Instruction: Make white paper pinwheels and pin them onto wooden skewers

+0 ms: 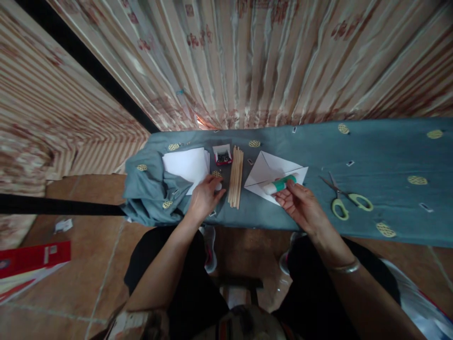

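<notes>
My right hand [300,203] grips a green and white glue stick [279,184], its white end pointing left. The stick is over a white sheet [264,167] with crease lines across it, folded into an angular shape. My left hand [207,196] is closed, thumb and fingers around a small white cap [218,187]. That hand is beside a stack of white paper [186,163] and partly covers its lower right corner. Between my hands lies a row of several thin wooden sticks [235,177].
A small open box [222,155] of dark little pieces stands behind the sticks. Green-handled scissors [345,197] lie open at the right. The blue-grey cloth [389,151] is bunched at its left end. Pleated curtains [255,61] hang along the far side.
</notes>
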A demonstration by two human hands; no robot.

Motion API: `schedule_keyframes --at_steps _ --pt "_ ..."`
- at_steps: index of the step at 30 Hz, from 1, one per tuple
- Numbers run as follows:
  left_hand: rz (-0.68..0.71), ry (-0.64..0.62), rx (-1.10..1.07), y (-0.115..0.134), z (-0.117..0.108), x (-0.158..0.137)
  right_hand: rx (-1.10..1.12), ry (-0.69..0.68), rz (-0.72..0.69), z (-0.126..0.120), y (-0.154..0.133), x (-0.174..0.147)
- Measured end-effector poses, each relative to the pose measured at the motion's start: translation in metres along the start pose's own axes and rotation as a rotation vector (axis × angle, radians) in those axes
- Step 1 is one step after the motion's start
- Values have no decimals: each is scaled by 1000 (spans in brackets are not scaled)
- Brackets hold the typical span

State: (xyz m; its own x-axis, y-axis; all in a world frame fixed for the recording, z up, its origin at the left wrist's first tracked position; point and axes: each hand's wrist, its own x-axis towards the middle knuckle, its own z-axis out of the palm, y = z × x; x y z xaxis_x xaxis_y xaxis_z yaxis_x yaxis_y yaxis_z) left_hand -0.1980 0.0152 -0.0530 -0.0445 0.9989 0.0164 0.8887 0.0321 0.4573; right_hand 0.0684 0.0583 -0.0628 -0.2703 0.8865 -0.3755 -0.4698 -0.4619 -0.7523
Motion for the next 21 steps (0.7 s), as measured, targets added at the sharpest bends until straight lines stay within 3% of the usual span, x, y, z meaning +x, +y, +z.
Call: schedule_keyframes --at_steps 5,12,14,17,21 --pt "16 -15 75 1 0 0 10 29 -16 -5 -7 2" --pt "71 154 39 11 -23 -3 -11 59 -149 -20 -31 6" --pt "209 187 1 26 -14 0 -65 88 -198 -24 -38 8" --pt "471 53 -74 55 17 4 -184 154 -307 -26 -42 16" --pt "539 -34 -65 83 60 12 -353 229 -449 -22 -37 30"
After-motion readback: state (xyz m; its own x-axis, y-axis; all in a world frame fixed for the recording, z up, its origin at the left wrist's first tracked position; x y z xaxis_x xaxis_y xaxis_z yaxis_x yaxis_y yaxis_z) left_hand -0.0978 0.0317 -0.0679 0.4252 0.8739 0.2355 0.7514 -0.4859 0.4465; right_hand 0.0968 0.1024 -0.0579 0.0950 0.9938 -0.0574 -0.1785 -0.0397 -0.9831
